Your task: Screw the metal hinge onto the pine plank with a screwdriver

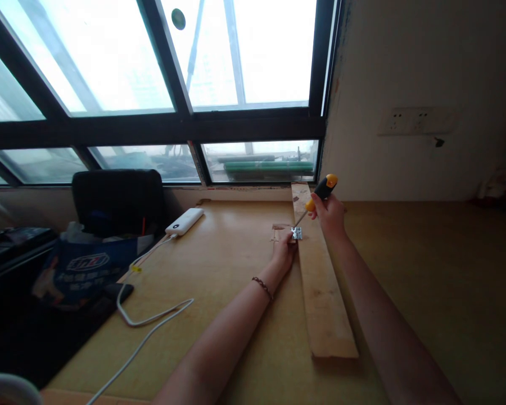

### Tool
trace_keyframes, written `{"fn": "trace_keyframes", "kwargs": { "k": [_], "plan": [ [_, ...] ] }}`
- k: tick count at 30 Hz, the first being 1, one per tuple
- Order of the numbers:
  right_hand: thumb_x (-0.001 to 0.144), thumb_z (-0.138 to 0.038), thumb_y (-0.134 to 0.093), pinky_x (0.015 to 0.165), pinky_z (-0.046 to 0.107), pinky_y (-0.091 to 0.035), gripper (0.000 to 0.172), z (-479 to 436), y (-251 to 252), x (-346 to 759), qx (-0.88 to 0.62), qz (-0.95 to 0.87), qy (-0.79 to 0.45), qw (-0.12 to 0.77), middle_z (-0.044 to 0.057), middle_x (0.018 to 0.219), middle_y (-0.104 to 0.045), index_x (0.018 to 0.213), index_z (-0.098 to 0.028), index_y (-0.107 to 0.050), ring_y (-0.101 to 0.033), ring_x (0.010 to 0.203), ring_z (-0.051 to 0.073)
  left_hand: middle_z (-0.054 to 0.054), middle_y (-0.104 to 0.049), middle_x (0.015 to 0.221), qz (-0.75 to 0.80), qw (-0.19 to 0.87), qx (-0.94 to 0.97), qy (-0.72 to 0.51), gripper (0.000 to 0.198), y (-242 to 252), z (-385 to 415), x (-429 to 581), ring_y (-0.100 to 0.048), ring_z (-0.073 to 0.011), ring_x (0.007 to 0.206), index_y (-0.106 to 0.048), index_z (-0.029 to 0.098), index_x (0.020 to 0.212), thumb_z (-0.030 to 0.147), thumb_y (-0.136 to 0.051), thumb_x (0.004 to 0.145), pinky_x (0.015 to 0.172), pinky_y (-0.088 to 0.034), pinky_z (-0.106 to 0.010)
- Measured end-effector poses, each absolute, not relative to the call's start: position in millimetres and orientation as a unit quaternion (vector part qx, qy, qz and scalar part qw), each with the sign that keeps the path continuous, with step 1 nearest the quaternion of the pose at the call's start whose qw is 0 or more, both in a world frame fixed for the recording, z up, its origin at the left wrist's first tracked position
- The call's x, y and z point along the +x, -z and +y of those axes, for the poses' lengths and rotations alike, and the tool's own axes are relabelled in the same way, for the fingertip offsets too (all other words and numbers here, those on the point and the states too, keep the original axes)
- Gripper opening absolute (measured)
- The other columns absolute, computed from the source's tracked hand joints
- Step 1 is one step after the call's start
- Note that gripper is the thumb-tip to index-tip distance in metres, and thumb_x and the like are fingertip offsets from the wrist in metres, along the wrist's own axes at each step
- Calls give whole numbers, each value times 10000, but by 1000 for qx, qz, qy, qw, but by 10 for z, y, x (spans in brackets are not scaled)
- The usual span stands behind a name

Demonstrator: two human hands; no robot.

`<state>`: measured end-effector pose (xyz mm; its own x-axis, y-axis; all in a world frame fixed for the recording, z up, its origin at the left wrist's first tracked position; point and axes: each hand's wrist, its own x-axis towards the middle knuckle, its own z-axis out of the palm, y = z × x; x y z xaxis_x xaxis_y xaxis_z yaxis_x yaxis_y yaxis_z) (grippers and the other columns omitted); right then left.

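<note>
A long wooden board [326,298] lies lengthwise on the table, with a small silver hinge [297,232] at its left edge. My right hand [329,216] is closed around a screwdriver [322,190] with a black and yellow handle. The screwdriver slants down to the left, its tip at the hinge. My left hand [283,252] has its fingers closed at the hinge's left side, partly covering it. Just beyond these fingers is a small piece of wood [280,229], partly hidden by the hand. Any screw under the tip is too small to make out.
A white power bank [184,221] with a white cable [152,323] lies on the left of the table [236,236]. Past the left edge are a black chair [118,194] and a blue bag [88,267]. Windows and a wall with a socket panel [417,121] stand behind.
</note>
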<state>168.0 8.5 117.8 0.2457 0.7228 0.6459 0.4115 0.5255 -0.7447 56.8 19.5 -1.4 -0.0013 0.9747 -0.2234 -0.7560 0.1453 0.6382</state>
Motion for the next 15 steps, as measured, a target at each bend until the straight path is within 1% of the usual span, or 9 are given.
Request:
{"fn": "trace_keyframes", "kwargs": {
  "k": [5,8,11,15],
  "plan": [
    [762,-584,-441,412,217,-427,412,80,-1165,1672,-473,-617,-108,619,-19,475,-554,747,-174,-477,-560,395,133,-31,-631,704,338,692,172,-614,147,13,212,550,-589,-123,605,-586,119,750,155,-642,619,581,-486,-242],
    [762,-599,-422,383,214,-414,427,74,-1174,1668,-482,-619,-108,611,-17,486,-550,760,-175,-469,-540,376,128,-32,-629,688,352,702,177,-593,141,21,231,528,-587,-127,578,-577,126,754,163,-635,631,577,-494,-258],
    [764,-607,-406,354,208,-387,442,58,-1198,1666,-497,-627,-83,594,-4,518,-558,769,-169,-468,-519,356,119,-45,-643,733,334,717,197,-580,156,35,238,513,-599,-134,605,-585,124,786,180,-626,646,616,-505,-272],
    [772,-615,-378,341,212,-376,461,48,-1205,1655,-508,-631,-67,583,23,574,-578,791,-163,-468,-523,368,124,-58,-653,785,313,721,217,-579,193,56,235,519,-610,-140,643,-597,119,829,202,-625,657,659,-509,-276]
  ]
}}
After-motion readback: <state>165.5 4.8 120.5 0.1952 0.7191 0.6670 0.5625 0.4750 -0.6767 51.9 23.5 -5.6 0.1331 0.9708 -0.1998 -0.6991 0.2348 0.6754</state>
